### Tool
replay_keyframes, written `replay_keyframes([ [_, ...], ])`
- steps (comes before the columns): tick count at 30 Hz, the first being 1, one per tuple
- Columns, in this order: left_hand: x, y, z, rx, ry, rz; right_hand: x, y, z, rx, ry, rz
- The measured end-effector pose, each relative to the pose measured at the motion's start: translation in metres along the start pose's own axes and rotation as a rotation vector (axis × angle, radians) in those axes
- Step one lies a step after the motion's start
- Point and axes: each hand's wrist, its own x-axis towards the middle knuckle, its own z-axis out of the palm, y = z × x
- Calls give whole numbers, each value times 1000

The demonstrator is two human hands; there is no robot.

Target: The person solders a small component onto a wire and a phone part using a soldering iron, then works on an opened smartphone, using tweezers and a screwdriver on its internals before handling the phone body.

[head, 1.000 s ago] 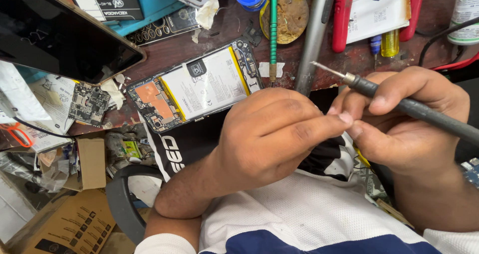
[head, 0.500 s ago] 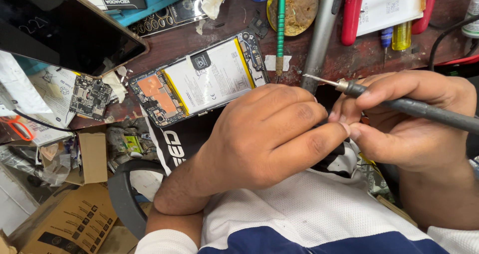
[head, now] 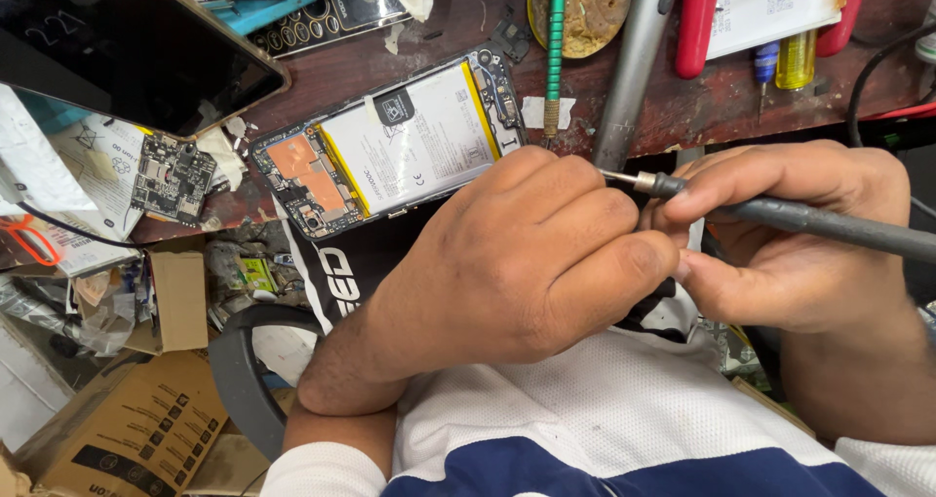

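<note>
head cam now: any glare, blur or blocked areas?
Head view: sharp and evenly lit, no motion blur on the left hand or right hand; mild glare on the dark screen top left; the left hand hides the soldering iron tip; the opened phone shows clearly; frame edges bend slightly.

A slim dark grey screwdriver [head: 780, 214] with a thin metal tip lies almost level across the right side, its tip pointing left, just below an opened phone [head: 390, 151] lying tilted on the red-brown bench with its white battery showing.
</note>
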Motion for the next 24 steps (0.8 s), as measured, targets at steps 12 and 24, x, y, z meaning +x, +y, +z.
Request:
replay_keyframes([
  [12, -16, 44, -29, -70, 341, 144, 1, 6, -4, 136, 136, -118],
  [24, -23, 55, 33, -1545, 698, -314, -22, 59, -25, -292, 286, -423],
])
